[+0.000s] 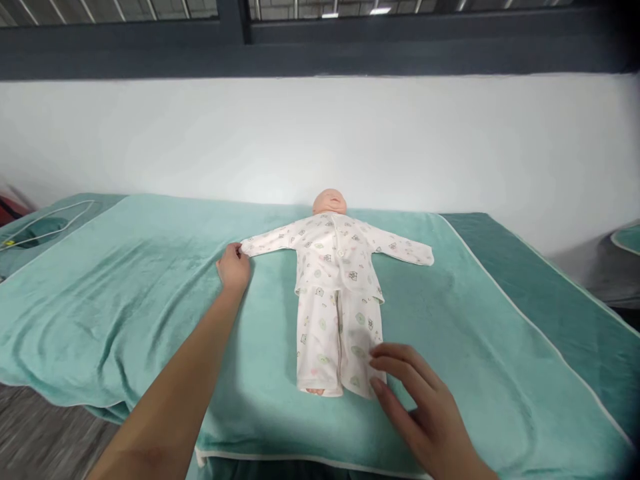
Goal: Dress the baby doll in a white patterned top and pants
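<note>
A baby doll [329,201] lies on its back, head toward the wall, arms stretched out sideways. It wears a white printed shirt [330,260] and matching white trousers [319,343]. My left hand [234,265] pinches the cuff of the sleeve on the left, its fingertips closed around the cloth end. Above the lower trouser leg on the right is my right hand [420,400], fingers curved and apart, holding nothing. Whether its fingertips touch the cloth I cannot tell. The doll's hands are hidden in the sleeves; a bit of foot shows at the left trouser hem.
A light green blanket [175,313] with pale edging covers the bed under the doll. Darker green cloth [545,300] shows at the right. A white cord [50,223] lies at the far left. The white wall [210,140] rises behind the bed, below a dark window frame [375,57].
</note>
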`<state>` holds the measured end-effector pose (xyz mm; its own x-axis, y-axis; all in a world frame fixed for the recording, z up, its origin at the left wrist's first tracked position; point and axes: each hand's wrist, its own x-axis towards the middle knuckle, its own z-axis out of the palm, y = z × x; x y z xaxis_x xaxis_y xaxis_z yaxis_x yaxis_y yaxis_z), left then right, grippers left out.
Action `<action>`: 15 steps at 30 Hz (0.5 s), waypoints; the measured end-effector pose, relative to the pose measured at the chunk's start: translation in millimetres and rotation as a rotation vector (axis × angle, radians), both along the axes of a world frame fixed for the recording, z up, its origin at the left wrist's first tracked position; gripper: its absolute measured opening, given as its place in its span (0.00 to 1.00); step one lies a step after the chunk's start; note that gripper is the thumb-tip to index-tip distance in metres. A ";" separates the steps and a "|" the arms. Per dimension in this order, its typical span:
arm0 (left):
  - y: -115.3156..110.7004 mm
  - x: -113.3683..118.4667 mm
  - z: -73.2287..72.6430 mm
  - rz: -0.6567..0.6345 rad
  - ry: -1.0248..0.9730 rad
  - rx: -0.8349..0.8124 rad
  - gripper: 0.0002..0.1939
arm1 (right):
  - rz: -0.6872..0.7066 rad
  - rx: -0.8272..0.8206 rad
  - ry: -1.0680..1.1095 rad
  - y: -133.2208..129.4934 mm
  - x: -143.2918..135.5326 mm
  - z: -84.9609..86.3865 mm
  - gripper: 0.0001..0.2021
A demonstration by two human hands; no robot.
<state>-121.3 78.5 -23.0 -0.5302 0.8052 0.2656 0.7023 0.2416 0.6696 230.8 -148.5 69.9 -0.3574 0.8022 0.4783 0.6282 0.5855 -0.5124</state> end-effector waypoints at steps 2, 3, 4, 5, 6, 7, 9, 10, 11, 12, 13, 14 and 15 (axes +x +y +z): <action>-0.4 0.6 0.2 0.004 0.000 -0.001 0.15 | -0.026 0.033 -0.027 17.8 -7.4 8.4 0.09; -0.6 0.8 0.5 0.005 0.000 -0.002 0.15 | -0.047 0.044 -0.052 28.8 -13.5 12.5 0.09; -0.9 1.1 0.8 0.006 0.000 -0.002 0.15 | -0.068 0.046 -0.089 40.6 -21.0 16.2 0.09; -1.2 1.2 1.1 0.007 0.000 -0.002 0.15 | -0.085 0.037 -0.141 52.7 -29.5 19.1 0.10; -1.4 1.3 1.5 0.008 -0.001 -0.002 0.15 | -0.095 0.030 -0.204 64.7 -38.4 21.3 0.10; -1.6 1.3 1.9 0.009 -0.002 -0.002 0.15 | -0.110 0.022 -0.281 76.1 -47.1 22.6 0.10; -1.7 1.3 2.7 0.011 -0.005 -0.002 0.15 | -0.145 0.018 -0.447 95.4 -61.8 23.0 0.10; -1.6 1.3 2.9 0.012 -0.006 -0.002 0.15 | -0.164 0.021 -0.519 102.7 -67.0 22.4 0.10; -1.4 1.3 3.1 0.014 -0.007 -0.001 0.15 | -0.178 0.029 -0.574 108.3 -70.6 21.6 0.10; -1.1 1.4 3.1 0.017 -0.008 -0.001 0.15 | -0.187 0.039 -0.607 112.2 -72.8 20.9 0.10; -0.8 1.5 3.0 0.019 -0.008 0.000 0.15 | -0.188 0.051 -0.620 114.3 -73.6 20.4 0.10; -0.4 1.6 2.7 0.022 -0.008 0.000 0.15 | -0.178 0.064 -0.614 114.8 -73.5 20.2 0.10; 0.0 1.6 2.3 0.024 -0.008 -0.001 0.15 | -0.156 0.078 -0.598 113.9 -72.8 20.4 0.10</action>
<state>-119.7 78.5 -20.6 -0.5516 0.7924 0.2604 0.6911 0.2594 0.6746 157.9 -34.6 90.3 -0.4628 0.8373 0.2911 0.8745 0.4849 -0.0046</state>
